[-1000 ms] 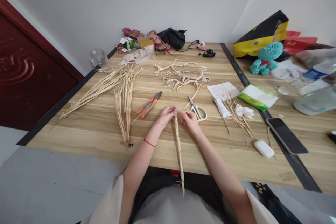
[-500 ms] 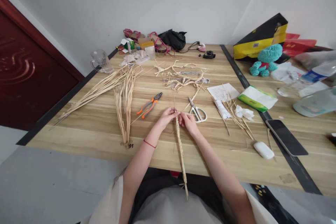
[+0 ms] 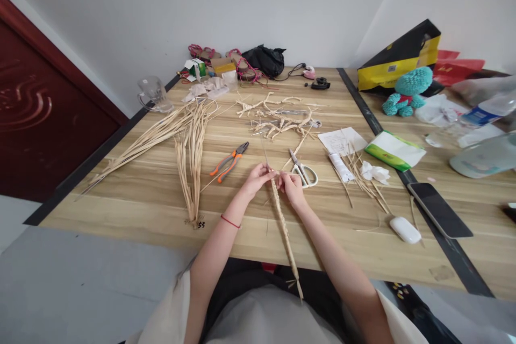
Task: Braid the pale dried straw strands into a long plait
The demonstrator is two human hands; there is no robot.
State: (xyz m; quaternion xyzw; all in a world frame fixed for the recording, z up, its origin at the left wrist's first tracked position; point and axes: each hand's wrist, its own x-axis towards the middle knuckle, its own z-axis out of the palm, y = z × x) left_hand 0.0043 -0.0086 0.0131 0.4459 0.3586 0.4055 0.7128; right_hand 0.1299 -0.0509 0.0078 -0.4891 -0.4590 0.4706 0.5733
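A long straw-wrapped stem (image 3: 284, 224) slants from my hands down past the table's near edge towards my lap, loose strand ends sticking out near its lower tip. My left hand (image 3: 258, 179) pinches its upper end, where a thin wire-like piece points away from me. Close beside it, my right hand (image 3: 291, 185) has its fingers closed at the same end, seemingly on a straw strand; the fingertips partly hide it. White-handled scissors (image 3: 303, 172) lie just beyond my right hand. Pliers with orange grips (image 3: 229, 162) rest to the left of my left hand.
Bundles of dry straw (image 3: 189, 156) spread over the left of the table. Behind my hands lie straw-wrapped branch shapes (image 3: 286, 121). To the right are a white tube (image 3: 341, 166), loose straws, a phone (image 3: 440, 209) and a white case (image 3: 405, 230). A glass mug (image 3: 155, 94) stands back left.
The lower end of the wrapped stem has swung to the right, while its top stays in my fingers. Both hands remain almost in place.
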